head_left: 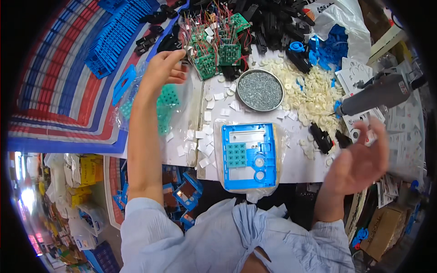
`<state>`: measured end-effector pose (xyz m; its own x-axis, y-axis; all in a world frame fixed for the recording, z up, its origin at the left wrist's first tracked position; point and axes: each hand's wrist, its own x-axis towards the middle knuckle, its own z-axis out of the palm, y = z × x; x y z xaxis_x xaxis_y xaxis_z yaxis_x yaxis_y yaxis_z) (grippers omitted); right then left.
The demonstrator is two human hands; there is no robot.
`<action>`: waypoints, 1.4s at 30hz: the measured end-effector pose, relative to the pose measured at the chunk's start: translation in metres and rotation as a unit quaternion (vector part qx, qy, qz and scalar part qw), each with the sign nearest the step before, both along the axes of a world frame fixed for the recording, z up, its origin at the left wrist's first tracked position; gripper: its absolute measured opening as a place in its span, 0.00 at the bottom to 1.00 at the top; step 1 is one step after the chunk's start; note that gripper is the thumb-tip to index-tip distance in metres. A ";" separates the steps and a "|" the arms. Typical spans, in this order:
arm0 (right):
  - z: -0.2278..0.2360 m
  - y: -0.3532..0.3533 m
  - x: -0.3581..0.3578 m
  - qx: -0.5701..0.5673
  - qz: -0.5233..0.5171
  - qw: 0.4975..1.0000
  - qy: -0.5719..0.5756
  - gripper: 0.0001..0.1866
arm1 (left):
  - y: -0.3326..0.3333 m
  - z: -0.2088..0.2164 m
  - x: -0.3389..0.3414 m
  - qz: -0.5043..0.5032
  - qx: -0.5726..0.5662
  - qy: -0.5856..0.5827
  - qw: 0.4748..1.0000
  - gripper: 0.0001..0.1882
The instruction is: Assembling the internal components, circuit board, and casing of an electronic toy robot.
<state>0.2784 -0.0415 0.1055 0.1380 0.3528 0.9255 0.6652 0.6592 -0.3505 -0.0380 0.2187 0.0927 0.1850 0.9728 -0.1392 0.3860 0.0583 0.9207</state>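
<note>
Straight ahead of me a blue plastic housing [267, 175] lies on a padded, plastic-wrapped support [219, 157]. A teal rubber keypad [236, 155] is set in its left half. My left hand [165, 70] hovers far left, thumb stretched toward a heap of green circuit boards [230, 54] with thin coloured wires; its fingers are loosely bent and apart, with nothing seen in them. Off to the right, my right hand [359, 159] is raised and somewhat blurred, fingers spread and holding nothing visible. It is below a grey power screwdriver [378, 98] and beside small black parts [322, 139].
A round metal tin of screws [260, 91] stands behind the housing. Cream plastic discs [314, 93] spread to its right. A bag of teal keypads [168, 102] lies under my left forearm. Blue housings [118, 36] are stacked on a striped sheet [54, 91]. Black parts [268, 22] pile up at the back.
</note>
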 end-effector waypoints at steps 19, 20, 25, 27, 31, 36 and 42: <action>-0.047 0.116 -0.118 -0.465 0.400 0.725 0.314 0.07 | -0.153 -0.039 -0.040 -0.134 -0.043 -0.289 0.947 0.35; -0.044 0.116 -0.120 -0.472 0.399 0.729 0.295 0.07 | -0.161 -0.038 -0.037 -0.096 0.007 -0.260 0.961 0.31; -0.024 0.113 -0.124 -0.465 0.446 0.715 0.271 0.08 | -0.162 -0.047 -0.028 0.004 0.023 -0.427 0.904 0.15; -0.022 0.105 -0.116 -0.481 0.438 0.713 0.261 0.08 | -0.159 -0.045 -0.035 -0.008 -0.048 -0.551 0.833 0.13; -0.033 0.091 -0.108 -0.426 0.413 0.755 0.281 0.07 | -0.166 -0.057 -0.036 -0.106 -0.117 -0.598 0.786 0.14; -0.030 0.099 -0.109 -0.265 0.298 0.916 0.034 0.12 | -0.176 -0.051 -0.024 -0.130 -0.174 -0.622 0.753 0.10; -0.013 0.105 -0.117 -0.211 0.326 0.920 -0.048 0.19 | -0.182 -0.050 -0.019 -0.118 -0.166 -0.601 0.773 0.10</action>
<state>0.1616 0.0636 0.0924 -0.3063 0.6620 0.6841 0.2179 0.7483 -0.6266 -0.0567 0.0363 0.0426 0.5412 0.8401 0.0361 -0.7011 0.4271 0.5710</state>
